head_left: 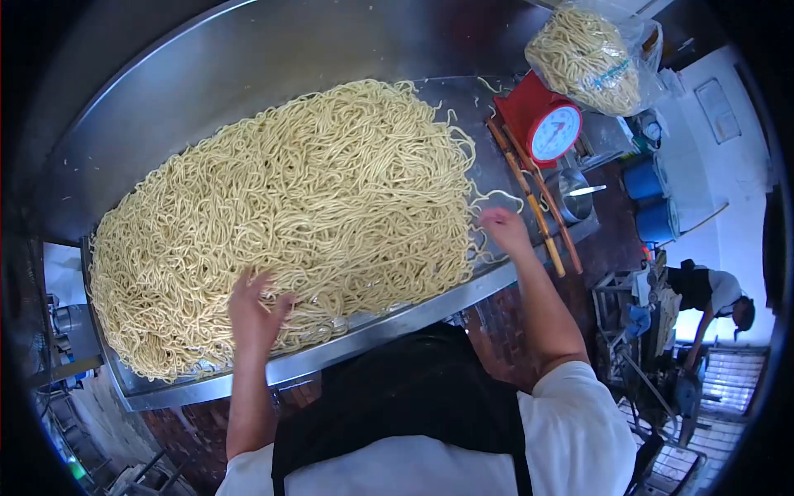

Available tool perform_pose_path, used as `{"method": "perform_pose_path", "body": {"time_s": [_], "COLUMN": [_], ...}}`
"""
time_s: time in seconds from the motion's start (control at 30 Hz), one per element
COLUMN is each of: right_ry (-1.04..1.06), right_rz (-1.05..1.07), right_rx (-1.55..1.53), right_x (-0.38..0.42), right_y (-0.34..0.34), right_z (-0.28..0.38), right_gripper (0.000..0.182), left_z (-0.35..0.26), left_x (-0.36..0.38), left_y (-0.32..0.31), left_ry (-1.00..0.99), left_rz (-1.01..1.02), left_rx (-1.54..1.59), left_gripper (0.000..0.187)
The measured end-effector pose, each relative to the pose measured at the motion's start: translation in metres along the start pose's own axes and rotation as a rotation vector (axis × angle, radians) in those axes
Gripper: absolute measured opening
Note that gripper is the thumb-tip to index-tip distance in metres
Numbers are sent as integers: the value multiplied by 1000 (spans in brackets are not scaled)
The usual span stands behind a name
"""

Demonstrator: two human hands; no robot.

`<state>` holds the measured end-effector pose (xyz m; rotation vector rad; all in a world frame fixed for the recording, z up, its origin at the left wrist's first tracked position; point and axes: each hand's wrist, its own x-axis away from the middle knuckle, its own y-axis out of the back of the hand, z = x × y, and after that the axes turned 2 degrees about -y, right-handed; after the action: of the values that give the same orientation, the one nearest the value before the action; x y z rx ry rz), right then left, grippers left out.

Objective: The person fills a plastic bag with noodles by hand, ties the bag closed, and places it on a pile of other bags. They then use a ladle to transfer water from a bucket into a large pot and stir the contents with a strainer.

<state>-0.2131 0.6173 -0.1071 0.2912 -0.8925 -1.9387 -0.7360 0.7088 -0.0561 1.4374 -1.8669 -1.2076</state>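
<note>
A thick bed of pale yellow noodles [314,198] covers most of a metal-rimmed work table [397,318]. My left hand [258,312] is over the near edge of the noodles, its fingers spread and the thumb held apart. To the right, my right hand [506,231] is beside the right end of the bed with its fingers curled in. A few loose strands [500,197] lie just beyond its knuckles; I cannot tell what is inside those fingers.
Two wooden sticks [529,194] lie at the table's right end, near a red dial scale [554,132] carrying a plastic bag of noodles [587,62]. Beside them is a metal bowl [571,198]. Blue bins [653,198] and a bending person [715,293] are farther right.
</note>
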Motion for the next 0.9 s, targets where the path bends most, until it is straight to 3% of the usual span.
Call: {"method": "perform_pose_path", "body": {"time_s": [0.1, 0.2, 0.23, 0.3, 0.37, 0.4, 0.43, 0.47, 0.5, 0.53, 0.57, 0.6, 0.67, 0.7, 0.73, 0.8, 0.87, 0.9], "right_ry": [-94, 111, 136, 157, 257, 251, 186, 135, 183, 194, 175, 155, 209, 257, 263, 265, 203, 76], "right_rz": [11, -194, -210, -219, -236, -230, -80, 82, 70, 89, 105, 119, 153, 185, 191, 334, 594, 734], "right_rx": [-125, 51, 56, 34, 197, 175, 335, 506, 552, 549, 584, 618, 622, 636, 643, 542, 527, 241], "right_x": [-35, -124, -154, -206, -248, -258, -260, -262, -268, -269, -271, -271, -270, -265, -253, -222, -203, -193], "right_y": [11, 5, 4, -5, -21, -20, -14, -13, -16, -14, -7, 0, 5, 7, 13, 28, 34, 38], "right_z": [-34, -42, -34, -20, -17, -7, 7, 13, 9, 5, 4, 1, -17, -24, -22, -20, -27, -46], "right_gripper": [37, 26, 26, 26, 26, 26, 26, 27, 27, 27, 28, 28, 29, 29, 29, 30, 25, 20], "left_z": [-97, -190, -212, -234, -218, -205, -176, -160, -152, -114, -104, -93, -74, -87, -88, -91, -119, -131], "left_x": [-16, -42, -54, -81, -128, -150, -163, -180, -192, -184, -196, -192, -181, -188, -188, -182, -181, -172], "left_y": [-36, -99, -130, -188, -214, -206, -200, -188, -164, -164, -146, -143, -148, -149, -158, -178, -188, -198], "left_ry": [-262, -543, -536, -737, -555, -350, -234, 13, 157, 140, 372, 381, 190, 319, 329, 251, 250, 164], "left_rz": [133, 299, 294, 253, 347, 450, 398, 428, 472, 211, 471, 468, 197, 326, 327, 345, 563, 496], "left_rx": [214, 300, 272, -38, -321, -315, -322, -466, -603, -637, -565, -571, -493, -495, -489, -449, -428, -321], "left_gripper": [55, 56, 56, 58, 59, 54, 51, 47, 45, 42, 42, 42, 43, 46, 46, 49, 50, 51]}}
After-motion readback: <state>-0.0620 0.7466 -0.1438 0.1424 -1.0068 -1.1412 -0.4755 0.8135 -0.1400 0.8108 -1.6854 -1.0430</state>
